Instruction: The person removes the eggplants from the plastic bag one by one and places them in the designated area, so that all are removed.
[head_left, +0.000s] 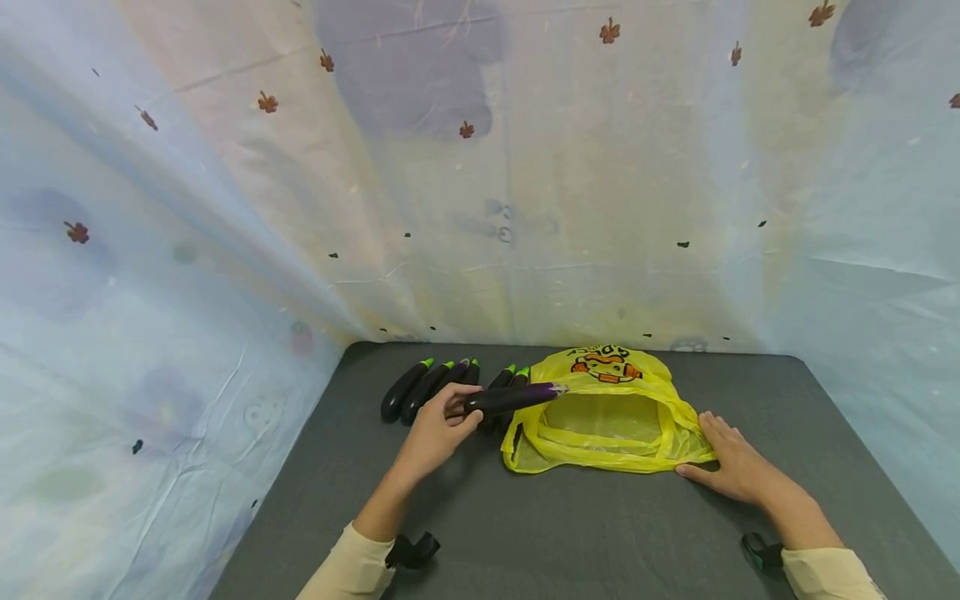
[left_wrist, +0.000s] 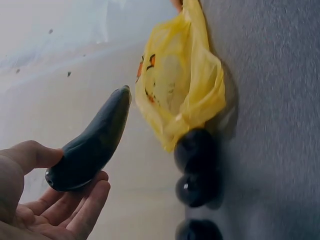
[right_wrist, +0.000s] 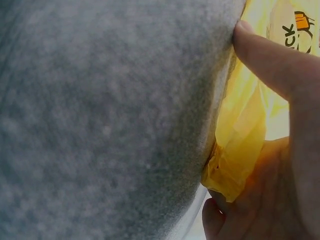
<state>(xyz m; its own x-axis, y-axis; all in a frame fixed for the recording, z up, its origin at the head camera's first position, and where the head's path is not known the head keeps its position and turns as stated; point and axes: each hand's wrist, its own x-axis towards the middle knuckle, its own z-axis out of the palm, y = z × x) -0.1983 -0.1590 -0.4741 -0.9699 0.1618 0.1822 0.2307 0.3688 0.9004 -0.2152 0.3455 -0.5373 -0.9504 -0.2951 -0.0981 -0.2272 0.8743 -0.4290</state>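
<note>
My left hand (head_left: 438,433) pinches a dark purple eggplant (head_left: 516,398) near its rounded end, thumb on one side and fingers on the other. The eggplant's stem end points right, over the left part of a yellow plastic bag (head_left: 600,461). In the left wrist view the held eggplant (left_wrist: 92,142) is up off the table. The bag lies on its side, its mouth gaping toward me. At its right edge, my right hand (head_left: 738,467) touches the plastic with thumb and fingers spread; the right wrist view shows the thumb (right_wrist: 270,62) extended along the bag.
Several more eggplants (head_left: 405,390) with green stem ends lie in a row left of the bag, partly hidden behind my left hand. A dark grey table (head_left: 570,533) carries everything. Patterned plastic sheeting (head_left: 525,208) hangs behind and at both sides.
</note>
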